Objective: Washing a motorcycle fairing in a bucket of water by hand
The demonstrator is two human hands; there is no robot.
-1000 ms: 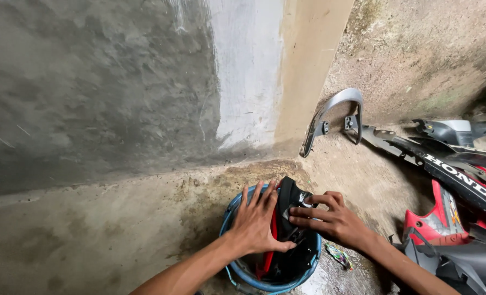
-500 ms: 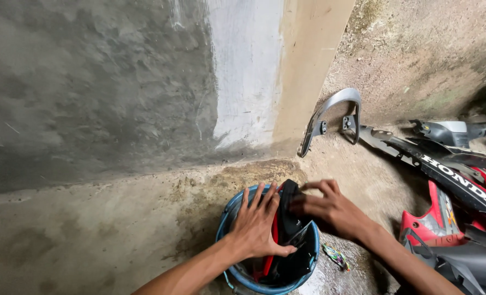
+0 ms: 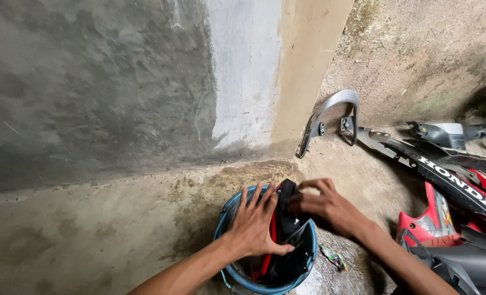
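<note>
A grey concrete wall [image 3: 90, 82] stood behind red and black bike panels [image 3: 445, 180], one carrying white lettering. In the blue bucket [image 3: 229, 210], the left hand [image 3: 254, 226] pressed splayed fingers against a black-and-red part [image 3: 284, 218]; the right hand [image 3: 327, 205] gripped its top edge.

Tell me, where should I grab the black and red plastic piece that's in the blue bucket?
Probably by the top edge of the black and red plastic piece, coming from above. It stands upright in the blue bucket, and only that end pokes over the rim. The right hand pinches there now; the left hand lies flat against its side.
</note>
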